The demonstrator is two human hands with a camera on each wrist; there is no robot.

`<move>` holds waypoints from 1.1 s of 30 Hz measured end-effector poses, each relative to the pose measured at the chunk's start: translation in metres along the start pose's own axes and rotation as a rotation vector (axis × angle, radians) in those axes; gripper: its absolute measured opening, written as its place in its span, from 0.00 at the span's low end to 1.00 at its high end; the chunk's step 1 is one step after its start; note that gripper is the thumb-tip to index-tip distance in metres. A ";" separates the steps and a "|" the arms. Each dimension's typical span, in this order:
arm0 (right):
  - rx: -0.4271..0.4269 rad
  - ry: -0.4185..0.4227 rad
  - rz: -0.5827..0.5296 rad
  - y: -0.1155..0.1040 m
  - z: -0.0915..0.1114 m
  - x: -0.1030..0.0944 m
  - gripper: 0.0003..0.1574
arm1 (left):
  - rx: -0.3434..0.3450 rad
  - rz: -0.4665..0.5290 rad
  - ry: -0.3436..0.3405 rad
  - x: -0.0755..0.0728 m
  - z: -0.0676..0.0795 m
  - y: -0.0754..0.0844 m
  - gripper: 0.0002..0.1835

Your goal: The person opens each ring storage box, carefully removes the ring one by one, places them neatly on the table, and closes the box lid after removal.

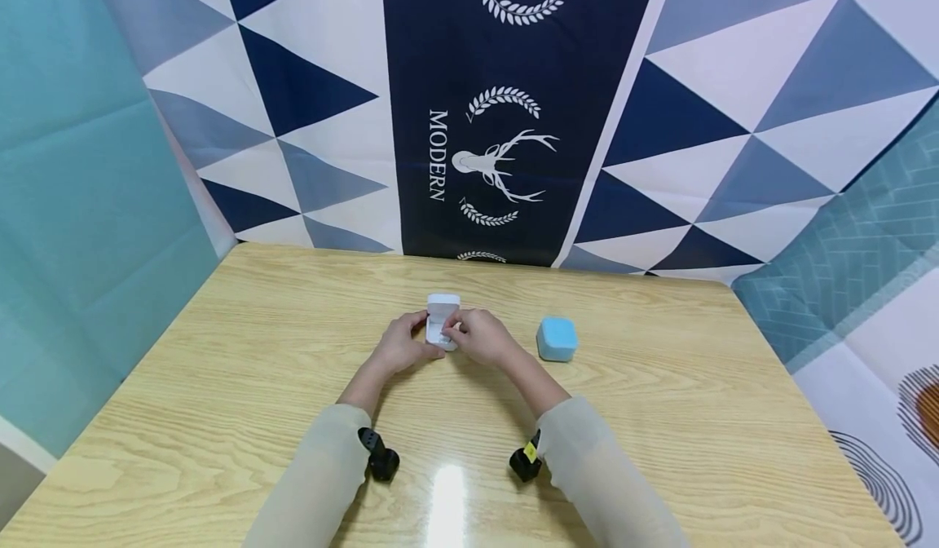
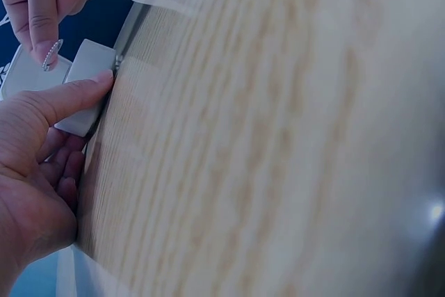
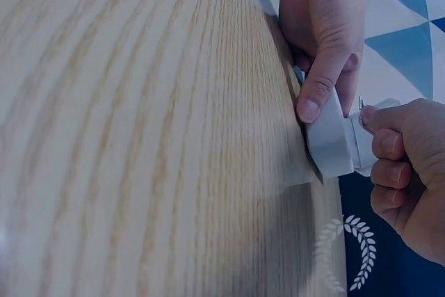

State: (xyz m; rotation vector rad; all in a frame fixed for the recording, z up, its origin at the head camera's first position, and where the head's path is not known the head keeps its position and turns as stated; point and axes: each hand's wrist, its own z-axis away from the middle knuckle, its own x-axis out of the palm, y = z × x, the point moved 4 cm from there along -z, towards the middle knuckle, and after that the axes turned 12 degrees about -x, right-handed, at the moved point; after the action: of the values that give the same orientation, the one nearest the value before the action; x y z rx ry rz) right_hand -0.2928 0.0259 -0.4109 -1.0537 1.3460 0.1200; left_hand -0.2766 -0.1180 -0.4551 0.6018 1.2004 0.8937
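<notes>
white box (image 1: pixel 443 310) stands between them: left hand (image 1: pixel 399 344) gripping its left side, right hand (image 1: pixel 480 338) pinching a silvery ring (image 2: pixel 50 54) at its opening.

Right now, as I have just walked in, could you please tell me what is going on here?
A person is working with both hands at a wood-grained table. The left hand holds an open white box, lid raised, while the right hand pinches what looks like a small sparkling ring over it, not yet released. A rounded blue box sits to the right, untouched.
</notes>
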 end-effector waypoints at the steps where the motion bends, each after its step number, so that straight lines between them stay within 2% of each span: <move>1: -0.006 -0.002 0.002 -0.001 0.001 0.000 0.10 | 0.000 0.002 0.000 0.000 0.000 0.000 0.41; 9: -0.067 -0.012 0.010 -0.009 0.003 0.000 0.08 | 0.013 0.012 -0.001 0.001 -0.001 -0.001 0.41; 25: -0.102 -0.057 0.000 -0.020 0.009 0.003 0.09 | 0.035 0.004 0.005 -0.001 -0.002 0.002 0.41; 33: -0.090 -0.097 -0.011 -0.022 0.011 0.008 0.10 | 0.040 0.007 0.003 -0.002 -0.002 0.001 0.39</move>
State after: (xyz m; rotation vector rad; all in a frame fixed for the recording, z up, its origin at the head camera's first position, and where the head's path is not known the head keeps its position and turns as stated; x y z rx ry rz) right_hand -0.2687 0.0168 -0.4072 -1.1163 1.2570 0.2227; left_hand -0.2794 -0.1189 -0.4541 0.6373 1.2214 0.8782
